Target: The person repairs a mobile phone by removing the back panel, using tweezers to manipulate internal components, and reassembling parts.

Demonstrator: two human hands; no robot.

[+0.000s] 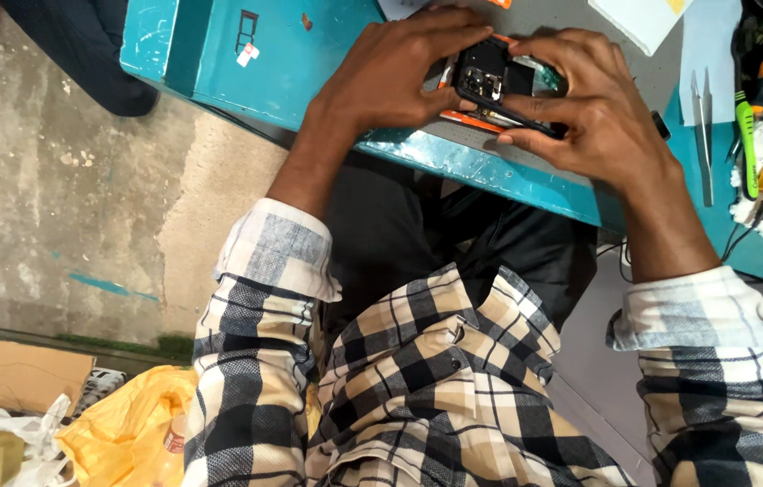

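Black opened phone (496, 81) clasped tight by left hand (397, 74) and right hand (596, 113).

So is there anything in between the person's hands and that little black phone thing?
No. Both the left hand and the right hand already touch the opened black phone, with fingers wrapped around its edges. Nothing visible sits between them. The tweezers lie off to the side on the teal table.
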